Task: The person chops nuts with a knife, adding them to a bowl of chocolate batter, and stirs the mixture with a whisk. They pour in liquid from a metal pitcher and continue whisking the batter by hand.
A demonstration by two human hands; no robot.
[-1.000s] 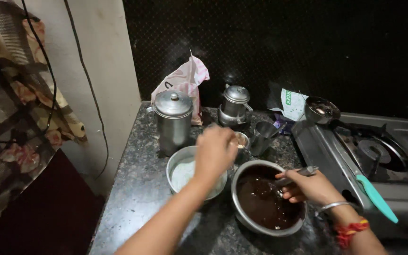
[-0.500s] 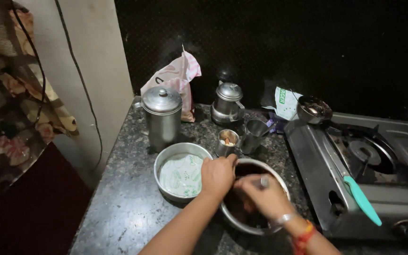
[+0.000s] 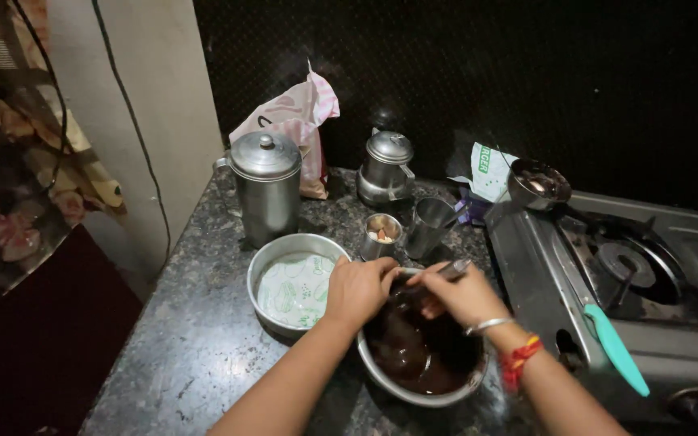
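A steel bowl (image 3: 381, 379) of dark brown batter sits on the granite counter near the front edge. My right hand (image 3: 462, 297) hovers over the bowl and holds a metal spoon (image 3: 451, 269) whose end dips toward the batter. My left hand (image 3: 359, 289) is closed at the bowl's far left rim, its fingers meeting the spoon tip; whether it grips anything is hidden. Left of the bowl stands a round steel pan (image 3: 294, 284) lined with pale printed paper.
Behind stand a lidded steel canister (image 3: 267, 187), a small lidded steel pot (image 3: 386, 169), a steel cup of nuts (image 3: 381, 234), an empty steel tumbler (image 3: 430, 226) and a pink bag (image 3: 300, 113). A gas stove (image 3: 607, 274) with a teal-handled tool (image 3: 616, 349) fills the right.
My left hand came back from the small cups behind to the bowl's rim. My right hand swung the spoon from the right side to the top of the bowl.
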